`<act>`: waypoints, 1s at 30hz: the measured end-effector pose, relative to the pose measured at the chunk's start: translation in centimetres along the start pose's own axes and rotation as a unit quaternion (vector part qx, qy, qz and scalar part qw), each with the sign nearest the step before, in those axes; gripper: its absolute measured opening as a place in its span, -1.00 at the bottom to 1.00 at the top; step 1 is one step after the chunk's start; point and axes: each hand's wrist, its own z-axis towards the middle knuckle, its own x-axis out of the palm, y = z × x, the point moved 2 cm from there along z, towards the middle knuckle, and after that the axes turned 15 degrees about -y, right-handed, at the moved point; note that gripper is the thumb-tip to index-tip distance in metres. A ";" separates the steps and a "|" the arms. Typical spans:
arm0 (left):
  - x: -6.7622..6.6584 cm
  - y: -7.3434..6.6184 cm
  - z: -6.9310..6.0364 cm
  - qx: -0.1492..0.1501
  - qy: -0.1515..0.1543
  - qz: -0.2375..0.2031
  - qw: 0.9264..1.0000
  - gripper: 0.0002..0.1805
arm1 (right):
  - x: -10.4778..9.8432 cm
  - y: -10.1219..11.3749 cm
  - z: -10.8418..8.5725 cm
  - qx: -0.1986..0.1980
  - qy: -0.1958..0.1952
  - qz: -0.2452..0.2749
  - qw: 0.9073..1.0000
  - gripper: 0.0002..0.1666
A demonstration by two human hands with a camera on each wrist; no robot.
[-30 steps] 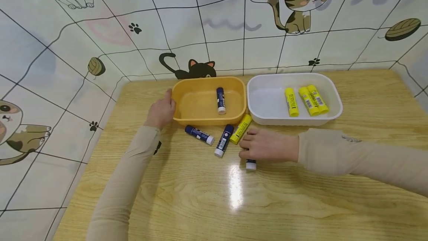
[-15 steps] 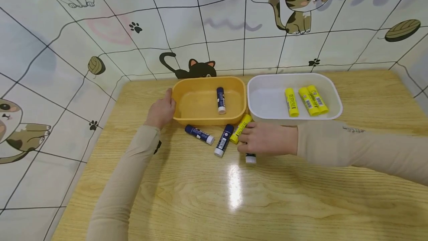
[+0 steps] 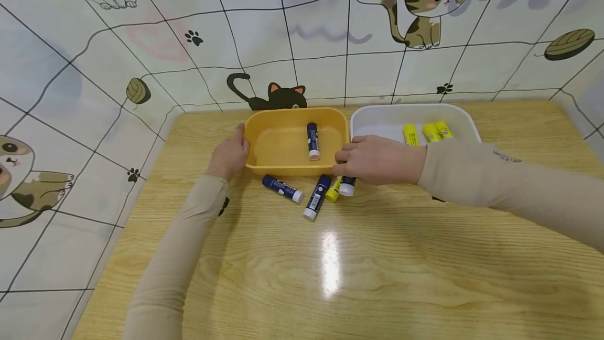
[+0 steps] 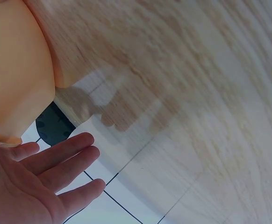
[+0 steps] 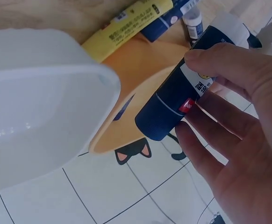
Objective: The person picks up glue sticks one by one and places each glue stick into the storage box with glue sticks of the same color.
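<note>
My right hand (image 3: 377, 160) pinches a navy glue stick with a white end (image 5: 182, 88) between thumb and fingers. It is raised near the gap between the two tubs, over part of a yellow glue stick (image 3: 333, 191). My left hand (image 3: 228, 155) rests at the left end of the orange tub (image 3: 297, 170), its fingers (image 4: 63, 156) extended and apart in the left wrist view; its thumb is hidden there. One navy glue stick (image 3: 313, 141) lies in that tub. Two more, a navy glue stick (image 3: 282, 189) and another navy glue stick (image 3: 317, 197), lie on the table before it.
To the right of the orange tub stands a white tub (image 3: 415, 109) with 3 yellow glue sticks (image 3: 410, 135), partly covered by my right arm. A wood-grain table (image 3: 264, 277) bears everything. A cat-patterned tiled wall (image 3: 321, 35) rises behind.
My right hand has lifted the navy glue stick off the table and carried it away from me, towards the tubs. The left hand has stayed by the orange tub.
</note>
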 end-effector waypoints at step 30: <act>0.4 0.4 0.2 -0.003 0.004 0.001 1.000 -0.41 | 2.1 -4.5 5.1 0.058 0.055 -0.002 0.997 -0.56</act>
